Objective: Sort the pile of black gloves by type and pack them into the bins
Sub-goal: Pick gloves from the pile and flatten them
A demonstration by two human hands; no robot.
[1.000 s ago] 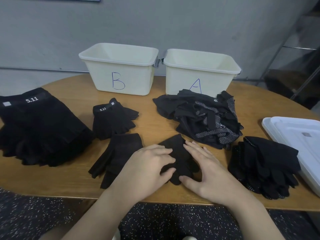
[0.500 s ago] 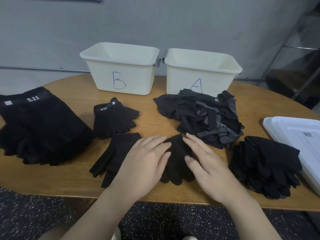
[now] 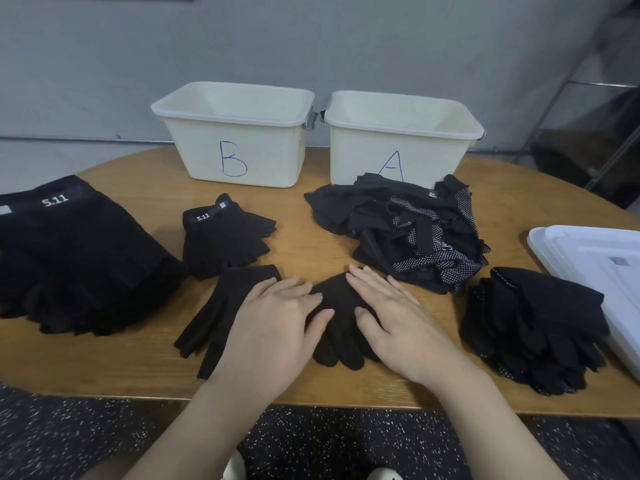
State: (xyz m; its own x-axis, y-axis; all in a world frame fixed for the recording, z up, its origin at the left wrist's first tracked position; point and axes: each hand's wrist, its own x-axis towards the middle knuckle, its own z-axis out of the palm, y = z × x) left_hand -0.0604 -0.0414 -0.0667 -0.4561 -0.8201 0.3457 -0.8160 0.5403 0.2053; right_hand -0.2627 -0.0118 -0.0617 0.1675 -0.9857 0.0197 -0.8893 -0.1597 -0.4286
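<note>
A black full-finger glove [image 3: 337, 320] lies flat near the table's front edge, fingers pointing toward me. My left hand [image 3: 273, 323] and my right hand [image 3: 391, 317] rest flat on it with straight fingers, one on each side. Another plain black glove [image 3: 225, 313] lies just left of my left hand. An unsorted pile of black gloves [image 3: 408, 233], some dotted white, sits in front of bin A [image 3: 401, 133]. Bin B [image 3: 235, 133] stands to its left. Both bins look empty from here.
A large stack of 5.11 fingerless gloves [image 3: 72, 258] fills the left of the wooden table [image 3: 121, 368]; a smaller 5.11 stack [image 3: 221, 237] lies beside it. A stack of dotted full-finger gloves [image 3: 533, 327] sits at the right, next to white lids [image 3: 599, 265].
Both hands have flattened and slid forward over the glove, smoothing it; the fingers, slightly curled a second ago, now lie straight.
</note>
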